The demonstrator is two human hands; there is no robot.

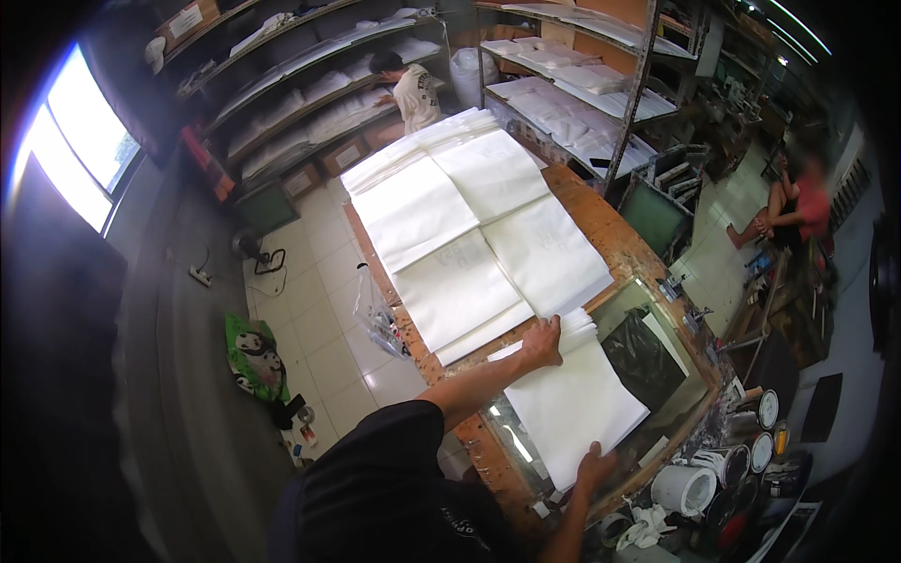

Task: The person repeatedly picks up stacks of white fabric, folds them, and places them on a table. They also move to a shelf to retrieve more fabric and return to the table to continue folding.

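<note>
A small stack of white sheets (580,405) lies over a glass panel (610,310) set in the near end of the wooden worktable. My left hand (542,343) is closed on the stack's far edge, where several layers fan out. At its near edge my right hand (594,466) grips the sheets, thumb on top, with the other fingers partly hidden. Beyond, larger piles of white sheets (479,225) lie side by side, some with faint grey marks. A black plastic sheet (643,352) is on the glass to the right of the stack.
Paint-smeared cans (683,490) crowd the near right side. Shelves (310,89) of white sheets line the back, where a person (414,94) stands. Another person (807,202) sits at right. A clear plastic bag (375,314) hangs at the table's left edge; a green bag (255,357) lies by the wall.
</note>
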